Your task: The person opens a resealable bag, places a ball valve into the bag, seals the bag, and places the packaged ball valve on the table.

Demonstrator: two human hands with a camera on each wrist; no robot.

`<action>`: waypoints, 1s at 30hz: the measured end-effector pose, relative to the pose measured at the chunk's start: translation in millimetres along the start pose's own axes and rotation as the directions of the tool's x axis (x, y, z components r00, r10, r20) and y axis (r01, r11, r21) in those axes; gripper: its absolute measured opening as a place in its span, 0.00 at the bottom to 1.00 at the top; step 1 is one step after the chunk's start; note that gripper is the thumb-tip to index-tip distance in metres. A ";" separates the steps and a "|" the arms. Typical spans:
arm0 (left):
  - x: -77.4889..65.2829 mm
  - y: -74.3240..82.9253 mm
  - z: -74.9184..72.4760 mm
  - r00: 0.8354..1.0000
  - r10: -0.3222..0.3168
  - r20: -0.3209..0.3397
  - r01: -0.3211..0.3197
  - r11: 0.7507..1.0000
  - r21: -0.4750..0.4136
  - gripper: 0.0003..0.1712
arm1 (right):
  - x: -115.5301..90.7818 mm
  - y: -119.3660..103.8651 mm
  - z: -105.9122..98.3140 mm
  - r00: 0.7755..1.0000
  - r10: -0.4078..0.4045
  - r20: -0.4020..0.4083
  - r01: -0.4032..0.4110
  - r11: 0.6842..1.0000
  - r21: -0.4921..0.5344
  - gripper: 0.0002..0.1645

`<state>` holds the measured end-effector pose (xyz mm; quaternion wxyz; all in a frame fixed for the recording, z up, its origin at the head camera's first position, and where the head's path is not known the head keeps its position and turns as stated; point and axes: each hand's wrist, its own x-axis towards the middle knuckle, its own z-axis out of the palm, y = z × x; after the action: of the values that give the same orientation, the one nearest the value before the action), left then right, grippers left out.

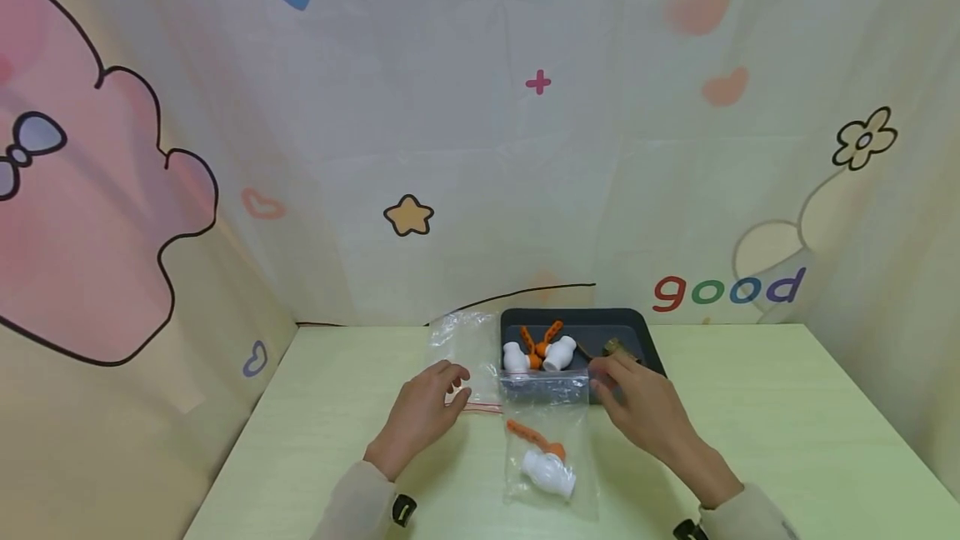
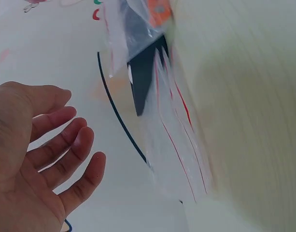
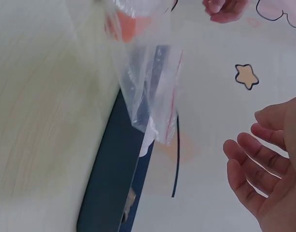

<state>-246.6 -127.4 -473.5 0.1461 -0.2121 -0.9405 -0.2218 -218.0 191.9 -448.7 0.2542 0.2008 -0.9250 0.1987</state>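
Observation:
A clear zip bag (image 1: pixel 547 407) lies in the middle, its zip end overlapping the tray's front wall. Inside that bag is a white ball valve (image 1: pixel 548 474) with an orange lever handle (image 1: pixel 528 433). My left hand (image 1: pixel 426 408) hovers left of the bag, its fingers loosely bent and holding nothing. To the right, my right hand (image 1: pixel 647 408) is near the bag's upper corner and in front of the tray; the right wrist view shows its relaxed fingers (image 3: pixel 256 164) apart from the bag (image 3: pixel 155 92).
A dark tray (image 1: pixel 654 354) stands at the back, holding two more white valves (image 1: pixel 558 353) with orange handles and a brass-coloured piece (image 1: pixel 619 349). Flat clear zip bags (image 1: pixel 463 344) with red seal lines lie left of it. A printed curtain (image 1: pixel 480 257) hangs behind the table.

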 end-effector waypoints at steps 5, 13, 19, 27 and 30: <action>-2.1 -12.8 -0.3 1.000 -0.004 0.000 0.004 0.999 0.040 0.12 | -4.9 -16.5 -4.4 1.000 -0.016 0.025 0.015 0.999 0.032 0.14; -2.6 -26.8 11.3 0.997 -0.019 0.079 0.014 0.998 0.062 0.19 | -11.5 -35.6 -8.7 0.994 -0.038 0.107 0.040 0.999 -0.012 0.19; 2.6 -30.1 22.8 0.992 -0.021 0.124 0.011 0.997 0.076 0.20 | -15.0 -39.8 -8.3 0.981 -0.010 0.196 0.014 1.000 -0.019 0.22; 6.4 -31.2 34.4 0.987 -0.018 0.157 -0.002 0.992 0.126 0.17 | -17.6 -44.9 -8.3 0.971 -0.011 0.239 0.008 1.000 0.012 0.22; 6.9 -32.2 37.6 0.991 0.006 0.136 -0.026 0.990 0.141 0.12 | -16.8 -46.7 -8.7 0.970 -0.024 0.241 0.017 0.999 0.033 0.21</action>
<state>-274.3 -133.2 -514.7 0.0985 -0.2233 -0.9599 -0.1379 -179.3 161.2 -438.6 0.1387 0.2370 -0.9437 0.1844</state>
